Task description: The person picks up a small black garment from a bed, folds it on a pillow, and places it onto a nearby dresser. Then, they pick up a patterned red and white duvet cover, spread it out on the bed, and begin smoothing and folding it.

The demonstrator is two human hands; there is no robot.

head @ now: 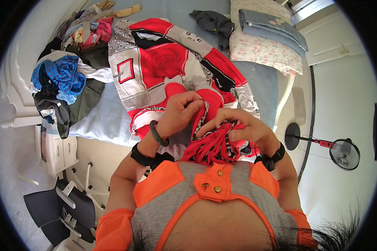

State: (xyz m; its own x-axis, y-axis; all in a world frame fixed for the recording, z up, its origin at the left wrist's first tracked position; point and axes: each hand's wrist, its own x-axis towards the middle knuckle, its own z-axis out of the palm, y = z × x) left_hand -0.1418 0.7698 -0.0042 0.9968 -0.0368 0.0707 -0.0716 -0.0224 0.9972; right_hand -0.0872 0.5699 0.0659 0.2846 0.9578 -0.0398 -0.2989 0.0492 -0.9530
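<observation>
My left hand (pixel 183 111) pinches a stretch of narrow red fabric with black-and-white patterned edging between thumb and fingers. From there it runs down to a gathered bundle of the same red fabric (pixel 212 147), held in my right hand (pixel 246 125) against my chest. Many loose folds hang side by side in the bundle; I cannot tell whether it is one long strip or a pleated piece. Beyond my hands a red, white and black printed cloth (pixel 163 61), probably bedding or a garment, lies rumpled on the bed. My forearms and hands cover its near part.
The bed (pixel 97 128) has a light blue cover. Piled clothes (pixel 59 75) lie at its left, a dark garment (pixel 212 23) at the far side. A folded blue blanket (pixel 270 29) rests on a floral pillow (pixel 264 53). A fan (pixel 344 155) stands right, an office chair (pixel 44 204) lower left.
</observation>
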